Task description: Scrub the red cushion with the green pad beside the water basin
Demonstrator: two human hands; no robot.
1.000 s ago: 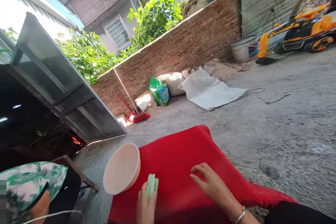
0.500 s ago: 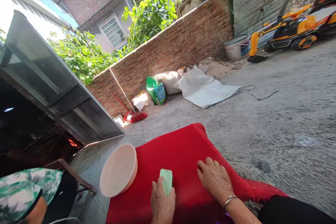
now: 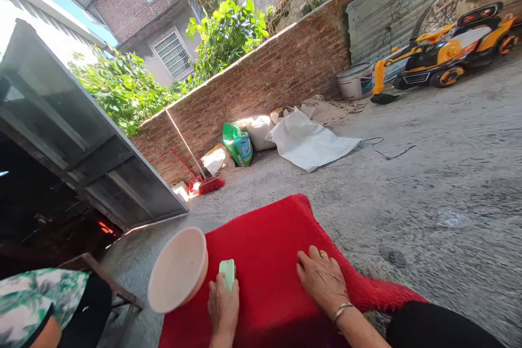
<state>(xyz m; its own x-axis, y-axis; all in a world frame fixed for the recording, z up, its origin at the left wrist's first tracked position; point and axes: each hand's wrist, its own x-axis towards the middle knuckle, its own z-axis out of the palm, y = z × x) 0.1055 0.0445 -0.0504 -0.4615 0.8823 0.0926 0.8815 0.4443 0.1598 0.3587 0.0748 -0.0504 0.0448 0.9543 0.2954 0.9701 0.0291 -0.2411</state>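
Note:
A pale green scrub brush (image 3: 227, 273) lies against the red fleecy cloth (image 3: 265, 228), its bristle side mostly hidden. My left hand (image 3: 224, 304) is wrapped over its back, just right of the pale pink basin (image 3: 179, 269). Farther right, my right hand (image 3: 324, 277), with a ring and a bracelet at the wrist, rests on the same cloth with its fingers loosely spread and slightly bent. Nothing shows in that hand.
At the lower left sits another person in a patterned top (image 3: 41, 299), near a wooden chair (image 3: 95, 274). An open metal door (image 3: 110, 157) stands behind. Along the brick wall (image 3: 253, 76) are a broom (image 3: 211, 185), sacks (image 3: 261, 130) and a toy excavator (image 3: 440, 60).
My left hand has slid the brush leftward over the cloth, closer to the basin. My right hand stays at about the same spot on the cloth. The view has shifted slightly.

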